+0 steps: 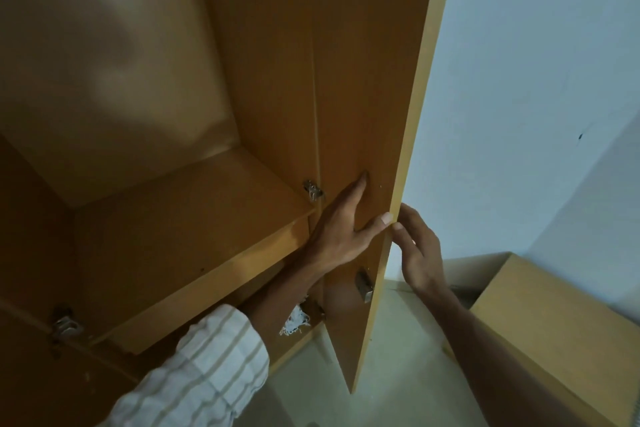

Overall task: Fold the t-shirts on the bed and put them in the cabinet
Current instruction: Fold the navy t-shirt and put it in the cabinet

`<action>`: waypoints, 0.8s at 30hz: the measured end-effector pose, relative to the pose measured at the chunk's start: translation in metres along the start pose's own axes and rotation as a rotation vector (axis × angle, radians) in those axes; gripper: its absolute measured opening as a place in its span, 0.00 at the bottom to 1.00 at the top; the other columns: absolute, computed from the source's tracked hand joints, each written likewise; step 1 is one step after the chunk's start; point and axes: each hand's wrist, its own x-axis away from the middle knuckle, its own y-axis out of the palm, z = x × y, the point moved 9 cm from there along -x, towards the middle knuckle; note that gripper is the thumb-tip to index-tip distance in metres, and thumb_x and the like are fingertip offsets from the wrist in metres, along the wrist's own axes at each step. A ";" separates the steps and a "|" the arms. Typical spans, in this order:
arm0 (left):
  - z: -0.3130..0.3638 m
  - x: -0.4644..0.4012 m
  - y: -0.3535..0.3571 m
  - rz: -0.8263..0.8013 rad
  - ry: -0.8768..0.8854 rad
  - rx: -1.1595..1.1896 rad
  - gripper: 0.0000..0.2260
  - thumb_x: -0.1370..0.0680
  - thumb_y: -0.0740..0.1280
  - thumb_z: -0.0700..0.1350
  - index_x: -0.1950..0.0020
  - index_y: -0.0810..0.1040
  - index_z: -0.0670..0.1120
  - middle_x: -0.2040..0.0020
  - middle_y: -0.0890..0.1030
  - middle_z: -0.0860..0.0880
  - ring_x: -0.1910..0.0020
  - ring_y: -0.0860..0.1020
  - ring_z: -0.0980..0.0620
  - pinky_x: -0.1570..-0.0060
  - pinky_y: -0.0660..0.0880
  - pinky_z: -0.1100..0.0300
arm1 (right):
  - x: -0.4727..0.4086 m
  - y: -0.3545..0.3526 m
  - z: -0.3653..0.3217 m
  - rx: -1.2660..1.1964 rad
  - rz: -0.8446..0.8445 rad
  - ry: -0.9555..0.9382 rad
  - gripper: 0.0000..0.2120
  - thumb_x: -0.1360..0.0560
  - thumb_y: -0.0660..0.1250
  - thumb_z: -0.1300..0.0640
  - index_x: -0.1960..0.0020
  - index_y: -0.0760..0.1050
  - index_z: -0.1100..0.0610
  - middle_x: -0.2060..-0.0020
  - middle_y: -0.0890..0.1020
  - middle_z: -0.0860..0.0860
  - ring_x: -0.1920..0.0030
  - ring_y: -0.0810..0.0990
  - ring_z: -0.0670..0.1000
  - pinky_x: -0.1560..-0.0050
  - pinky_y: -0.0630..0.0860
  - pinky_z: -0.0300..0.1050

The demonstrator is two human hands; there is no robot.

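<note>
Head: two hands (341, 229) (417, 251), one cabinet door (367, 97)

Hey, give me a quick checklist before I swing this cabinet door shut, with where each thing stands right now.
1. Left hand flat on the inner face of the cabinet door, thumb at its edge: ok.
2. Right hand at the door's outer edge, fingers touching it: ok, though whether it grips cannot be told.
3. Left forearm out of the closing path: not ok, it crosses in front of the shelf.
4. White fabric below the shelf clear of the door: cannot tell, it sits near the lower hinge.
5. Folded t-shirts inside: cannot tell, the shelf in view is bare.
6. Cardboard box clear of the swing: ok.
</note>
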 end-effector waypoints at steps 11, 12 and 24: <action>-0.041 0.060 -0.099 0.400 0.071 0.065 0.12 0.25 0.70 0.54 0.42 0.80 0.58 0.52 0.82 0.66 0.50 0.82 0.62 0.54 0.79 0.64 | 0.001 0.098 -0.048 0.080 -0.178 -0.293 0.19 0.20 0.59 0.41 0.45 0.81 0.52 0.58 0.84 0.40 0.58 0.84 0.42 0.61 0.82 0.42; -0.050 0.064 -0.109 0.433 0.052 0.052 0.10 0.25 0.69 0.54 0.45 0.81 0.58 0.55 0.83 0.65 0.54 0.83 0.61 0.58 0.80 0.64 | 0.000 0.109 -0.053 0.091 -0.195 -0.324 0.17 0.20 0.60 0.42 0.47 0.82 0.52 0.59 0.84 0.38 0.60 0.84 0.41 0.62 0.82 0.39; -0.135 0.072 -0.193 0.587 -0.195 0.004 0.04 0.18 0.64 0.48 0.48 0.78 0.52 0.67 0.81 0.59 0.69 0.79 0.61 0.72 0.71 0.69 | -0.036 0.243 -0.073 0.095 -0.404 -0.450 0.05 0.23 0.67 0.55 0.54 0.79 0.56 0.65 0.80 0.43 0.67 0.78 0.43 0.65 0.71 0.28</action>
